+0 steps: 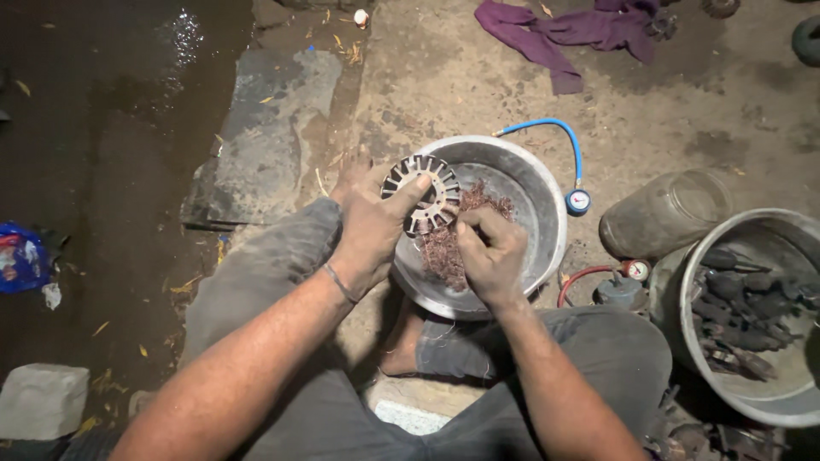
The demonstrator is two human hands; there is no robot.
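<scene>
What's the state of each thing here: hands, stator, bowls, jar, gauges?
left hand: gripping slotted metal stator, held over bowl
right hand: closed at stator's lower edge
metal bowl: holds copper wire scraps
right bowl: holds dark metal parts
plastic jar: lying on side
blue-hose gauge: on ground

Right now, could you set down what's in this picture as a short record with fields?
Left hand: holds a slotted round motor stator core over the bowl
Right hand: fingers at the core's lower edge
Metal bowl: holds loose copper wire
Beside it: blue-hosed pressure gauge, plastic jar, basin of dark metal parts
Ground: purple cloth
</scene>
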